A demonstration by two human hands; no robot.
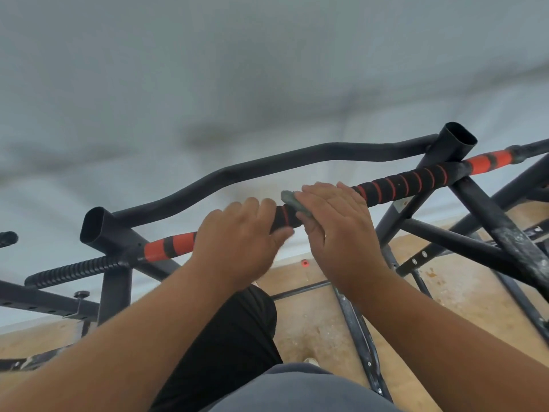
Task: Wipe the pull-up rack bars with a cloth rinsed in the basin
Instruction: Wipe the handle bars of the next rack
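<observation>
Grey-green and soft, the cloth (292,200) is bunched small on the foam-wrapped front bar (398,185), pressed down under the flat, straight fingers of the right hand (335,230). Just beside it, the left hand (237,236) curls over the same bar and grasps it, probably for steadiness. The cloth looks light and limp, likely damp, so it should mould round the tube; wrapping it under the palm would cover more than pressing from above. The foam grip looks spongy and may drag rather than slide. Beyond the right hand the bar runs free up to the upright post (454,144); past the left hand, an orange-banded stretch (169,248) ends at the other post. The basin is not in view.
</observation>
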